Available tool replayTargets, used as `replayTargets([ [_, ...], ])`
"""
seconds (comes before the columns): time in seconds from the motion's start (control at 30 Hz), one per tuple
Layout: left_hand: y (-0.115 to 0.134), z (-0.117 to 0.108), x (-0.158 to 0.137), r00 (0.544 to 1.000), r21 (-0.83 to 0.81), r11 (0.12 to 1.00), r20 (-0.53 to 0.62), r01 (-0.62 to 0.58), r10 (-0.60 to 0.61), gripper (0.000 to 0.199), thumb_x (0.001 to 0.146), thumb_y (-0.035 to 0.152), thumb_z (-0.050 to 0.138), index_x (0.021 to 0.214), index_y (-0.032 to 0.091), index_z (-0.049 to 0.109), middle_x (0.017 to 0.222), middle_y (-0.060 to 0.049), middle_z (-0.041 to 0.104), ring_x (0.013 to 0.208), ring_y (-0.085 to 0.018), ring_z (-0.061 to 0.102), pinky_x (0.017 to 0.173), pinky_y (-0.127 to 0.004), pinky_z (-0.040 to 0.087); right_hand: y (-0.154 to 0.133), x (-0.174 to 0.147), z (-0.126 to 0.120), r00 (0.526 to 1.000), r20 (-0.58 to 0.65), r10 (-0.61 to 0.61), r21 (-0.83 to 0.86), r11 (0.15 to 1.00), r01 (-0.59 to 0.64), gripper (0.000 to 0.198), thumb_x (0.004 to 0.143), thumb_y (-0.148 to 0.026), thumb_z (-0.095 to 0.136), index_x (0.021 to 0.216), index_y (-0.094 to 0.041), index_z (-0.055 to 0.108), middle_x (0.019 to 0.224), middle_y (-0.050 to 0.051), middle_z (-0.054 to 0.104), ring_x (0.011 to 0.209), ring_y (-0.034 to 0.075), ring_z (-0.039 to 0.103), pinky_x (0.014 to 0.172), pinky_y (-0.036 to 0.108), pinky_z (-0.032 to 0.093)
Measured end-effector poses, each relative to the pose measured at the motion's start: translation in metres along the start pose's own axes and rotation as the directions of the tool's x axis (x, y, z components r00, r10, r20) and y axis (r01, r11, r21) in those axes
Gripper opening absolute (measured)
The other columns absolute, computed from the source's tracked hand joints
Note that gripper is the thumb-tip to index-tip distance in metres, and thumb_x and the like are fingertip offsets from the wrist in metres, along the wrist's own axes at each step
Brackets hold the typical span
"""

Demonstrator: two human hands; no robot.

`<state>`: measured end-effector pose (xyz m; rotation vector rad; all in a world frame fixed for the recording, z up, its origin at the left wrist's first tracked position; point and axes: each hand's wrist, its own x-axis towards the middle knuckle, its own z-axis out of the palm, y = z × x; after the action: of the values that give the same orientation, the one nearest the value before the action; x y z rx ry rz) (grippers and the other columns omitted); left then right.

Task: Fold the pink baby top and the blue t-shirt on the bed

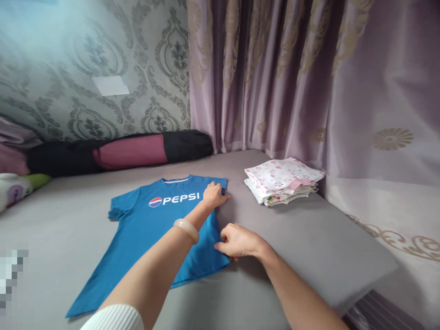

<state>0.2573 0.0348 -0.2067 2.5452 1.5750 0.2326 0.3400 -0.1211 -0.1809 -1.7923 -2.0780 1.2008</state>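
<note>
A blue T-shirt (137,233) with a white PEPSI print and round logo lies spread on the grey bed sheet, its collar pointing away from me. My left hand (213,196), a pale bangle (186,230) on its wrist, reaches across the shirt. Its fingers are closed on the fabric by the right-hand sleeve. Lower down, my right hand (239,242) pinches the shirt's right side edge near the bottom hem. The fingertips of both hands are partly hidden. My left forearm covers part of the shirt's front.
Folded patterned cloths (283,176) are stacked right of the shirt. A long black and maroon bolster (130,152) lies along the wall. At the left edge is a white and green plush item (17,188). Purple curtains (275,82) hang behind the bed (309,247), whose edge runs along the right.
</note>
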Motion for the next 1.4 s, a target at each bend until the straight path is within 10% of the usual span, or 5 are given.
replayTargets([
  [0.3, 0.017, -0.005, 0.024, 0.985, 0.066, 0.996, 0.168, -0.054, 0.042, 0.025, 0.077, 0.008, 0.059, 0.099, 0.015, 0.069, 0.108, -0.019, 0.067, 0.107, -0.029, 0.063, 0.088, -0.035, 0.049, 0.001, 0.007, 0.005, 0.979, -0.2, -0.042, -0.018, 0.999, 0.039, 0.021, 0.079, -0.036, 0.058, 0.068, -0.018, 0.061, 0.065, 0.003, 0.065, 0.062, 0.015, 0.059, 0.051, 0.023, 0.03],
  [1.03, -0.027, -0.017, 0.044, 0.98, -0.128, 0.987, 0.162, -0.096, 0.117, 0.004, 0.066, 0.017, 0.064, 0.063, 0.018, 0.065, 0.061, -0.002, 0.066, 0.07, -0.018, 0.066, 0.061, -0.021, 0.045, 0.005, 0.008, 0.014, 0.987, -0.143, -0.068, 0.046, 0.996, 0.075, 0.03, 0.075, -0.039, 0.064, 0.096, -0.019, 0.057, 0.082, 0.002, 0.063, 0.07, 0.015, 0.056, 0.056, 0.023, 0.035],
  [1.4, -0.025, -0.002, 0.045, 0.998, -0.319, 0.946, -0.014, 0.052, -0.06, 0.006, 0.073, 0.027, 0.064, 0.074, 0.021, 0.063, 0.089, -0.007, 0.07, 0.098, -0.024, 0.064, 0.078, -0.026, 0.047, 0.006, 0.007, 0.017, 0.986, -0.139, -0.086, 0.108, 0.989, 0.102, 0.033, 0.074, -0.038, 0.063, 0.101, -0.02, 0.056, 0.086, 0.002, 0.063, 0.074, 0.016, 0.057, 0.06, 0.023, 0.038],
])
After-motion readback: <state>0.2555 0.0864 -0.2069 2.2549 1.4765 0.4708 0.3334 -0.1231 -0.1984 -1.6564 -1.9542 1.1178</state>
